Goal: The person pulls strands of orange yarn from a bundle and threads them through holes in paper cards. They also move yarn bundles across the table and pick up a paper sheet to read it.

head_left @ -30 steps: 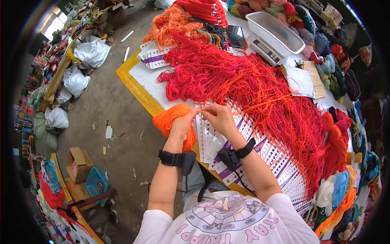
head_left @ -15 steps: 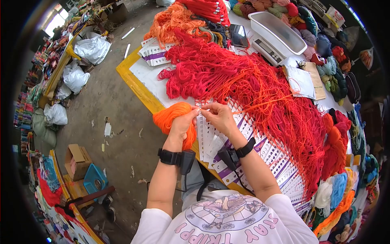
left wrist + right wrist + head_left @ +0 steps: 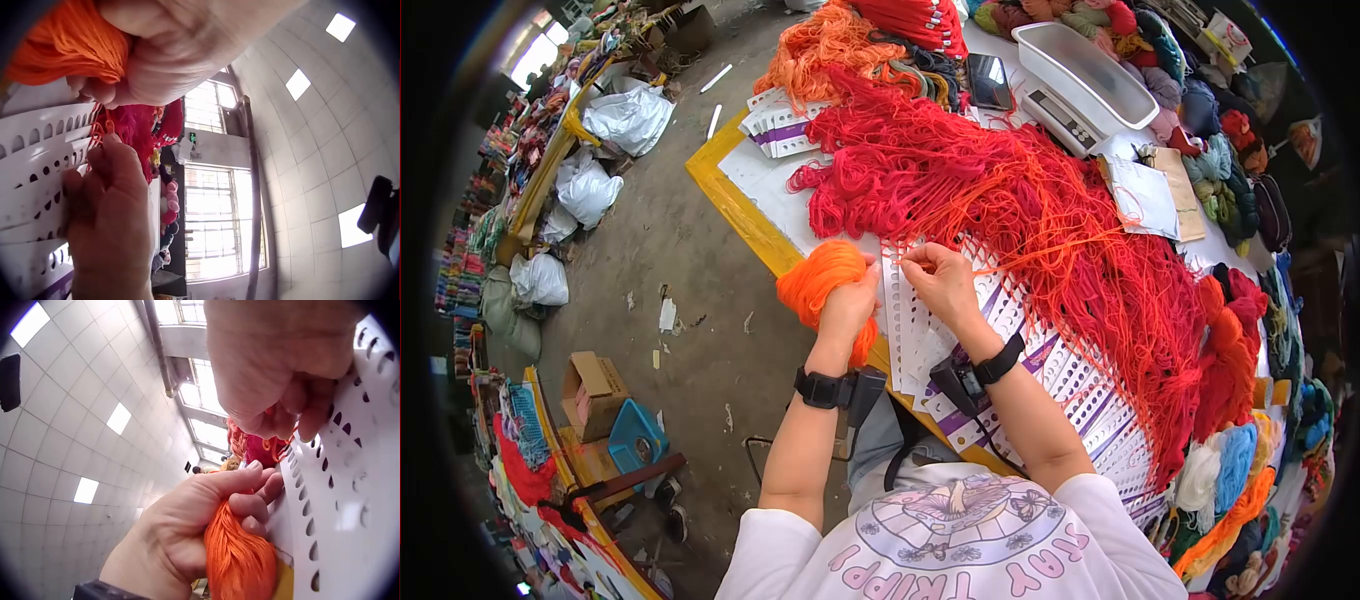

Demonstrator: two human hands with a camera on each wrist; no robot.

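Note:
My left hand grips a bright orange skein of thread, its fingers curled round it and the strands bulging out on the far side. In the right wrist view, the skein hangs from the left palm with the thumb pointing toward the cards. A short gap away, my right hand pinches a thin orange thread between thumb and finger, close over the white punched cards. Orange strands loop through holes at the cards' edge. Behind lies a big heap of red and orange threads.
A yellow-edged table carries the cards and heap. Toward the back are a phone, a scale with a white tray and an orange yarn pile. White papers lie at the right. White sacks stand across the floor.
The two hands' fingertips were close together before; now they stand farther apart, the right hand drawn slightly right. The left hand has kept its grip on the skein.

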